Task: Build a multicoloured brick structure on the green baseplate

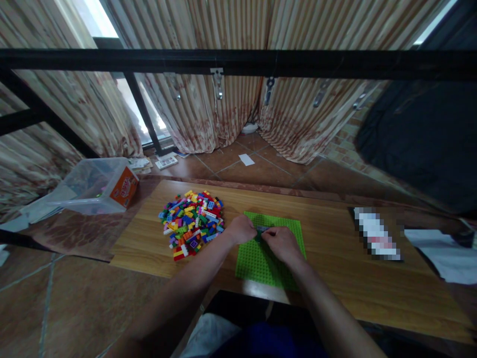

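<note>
On the wooden table lies a green studded baseplate [249,263], and both my hands meet over its upper part. My left hand [240,229] is closed, its fingertips at a small cluster of dark green and grey toy bricks [258,233]. From the other side, my right hand [282,242] pinches the same cluster between thumb and fingers. The cluster is small and partly hidden by the fingers; I cannot tell whether it is pressed onto the studs. To the left of the baseplate spreads a pile of mixed coloured toy bricks [193,221].
A clear plastic box [100,186] with an orange label stands beyond the table's left end. On the right of the wooden table [328,248] lies a blurred-out dark-edged item [377,233], with white paper [443,251] beyond. A black metal bar [238,63] crosses above.
</note>
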Available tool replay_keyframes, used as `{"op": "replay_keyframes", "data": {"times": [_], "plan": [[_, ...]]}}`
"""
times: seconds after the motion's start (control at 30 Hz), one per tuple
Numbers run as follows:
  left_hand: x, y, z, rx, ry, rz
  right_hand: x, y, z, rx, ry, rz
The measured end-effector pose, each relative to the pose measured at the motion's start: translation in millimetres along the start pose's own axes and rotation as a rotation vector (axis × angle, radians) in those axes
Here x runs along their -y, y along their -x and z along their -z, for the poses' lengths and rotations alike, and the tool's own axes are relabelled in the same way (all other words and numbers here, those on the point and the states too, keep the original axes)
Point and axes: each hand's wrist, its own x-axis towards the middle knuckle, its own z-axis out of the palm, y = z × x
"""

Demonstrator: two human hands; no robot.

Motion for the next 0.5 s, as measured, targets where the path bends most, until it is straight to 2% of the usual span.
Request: {"op": "replay_keyframes", "data": {"times": [0.5], "plan": [[3.9,-5.3,-5.6,-0.015,0.063,0.010,-1.1,-2.3,-3.9,-0.017,-0.055,-0.030]]}}
